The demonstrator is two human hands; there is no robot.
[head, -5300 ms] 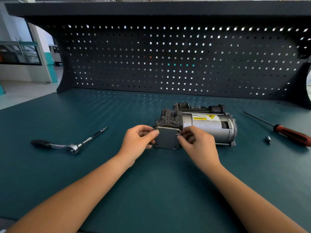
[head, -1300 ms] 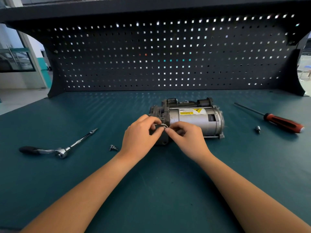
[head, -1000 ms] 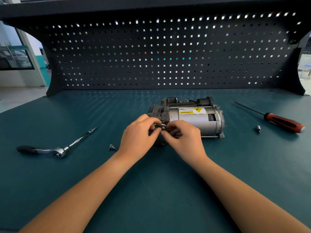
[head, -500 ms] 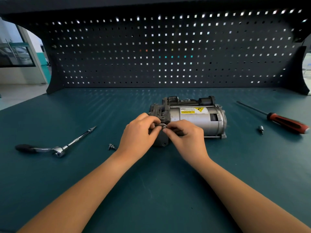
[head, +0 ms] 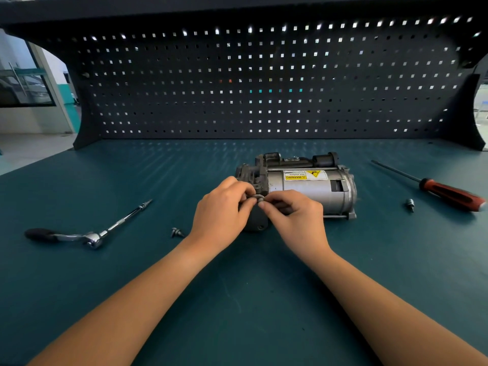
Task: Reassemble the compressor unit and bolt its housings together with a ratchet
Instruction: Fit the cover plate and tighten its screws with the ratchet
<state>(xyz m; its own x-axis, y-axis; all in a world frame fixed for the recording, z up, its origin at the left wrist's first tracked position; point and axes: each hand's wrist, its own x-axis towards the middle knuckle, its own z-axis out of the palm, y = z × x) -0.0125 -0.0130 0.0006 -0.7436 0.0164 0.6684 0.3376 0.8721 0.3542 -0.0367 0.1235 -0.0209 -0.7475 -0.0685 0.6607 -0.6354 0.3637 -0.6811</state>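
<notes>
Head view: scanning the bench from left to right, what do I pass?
First the ratchet → loose bolt → left hand → right hand → screwdriver. The compressor unit sits behind both hands, and the small bit lies near the screwdriver's shaft, so neither is placed.

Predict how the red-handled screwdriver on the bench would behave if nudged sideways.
The screwdriver probably rolls: its handle looks rounded and lies flat on the bench. Its straight metal shaft suggests stiffness. The thick handle likely makes that end heavier.
</notes>
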